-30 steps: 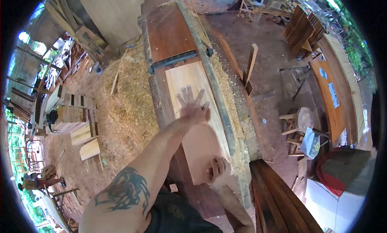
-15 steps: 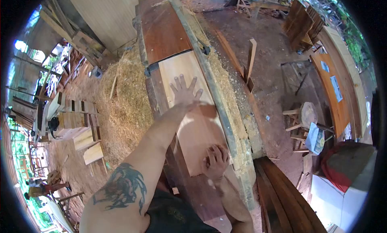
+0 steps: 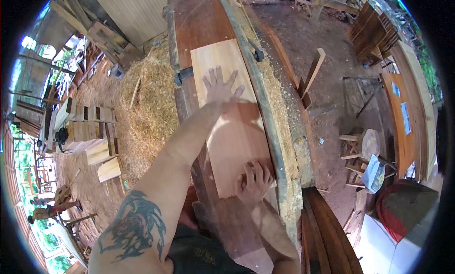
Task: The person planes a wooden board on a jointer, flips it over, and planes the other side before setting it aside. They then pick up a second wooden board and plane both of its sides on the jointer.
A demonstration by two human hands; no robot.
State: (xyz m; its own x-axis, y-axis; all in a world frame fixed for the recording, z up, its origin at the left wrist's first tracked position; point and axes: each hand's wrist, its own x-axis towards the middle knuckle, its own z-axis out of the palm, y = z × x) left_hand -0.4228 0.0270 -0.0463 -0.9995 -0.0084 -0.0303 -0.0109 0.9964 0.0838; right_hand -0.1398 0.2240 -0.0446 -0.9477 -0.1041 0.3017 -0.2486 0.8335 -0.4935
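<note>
A pale wooden board (image 3: 237, 141) lies flat on the long bed of a jointer-like machine, against the raised fence (image 3: 253, 82) on its right. My left hand (image 3: 220, 88) rests flat on the board's far half, fingers spread. At the board's near right corner is my right hand (image 3: 255, 181), its bent fingers curled over the end of the board; the thumb side is partly hidden. The board's far end lies over the reddish-brown far bed (image 3: 201, 25) of the machine. Beneath the board, the gap between the two beds is mostly covered.
Wood shavings (image 3: 149, 91) are heaped left of the machine. Stacked timber (image 3: 92, 132) stands farther left, with a person (image 3: 54, 210) beyond. Dark planks (image 3: 324, 231) lie at the near right. A round stool (image 3: 369, 143) and an orange panel (image 3: 398, 122) stand to the right.
The board has slid forward along the bed; its far end now passes the dark gap and overlaps the reddish far bed. Both hands have moved forward with it.
</note>
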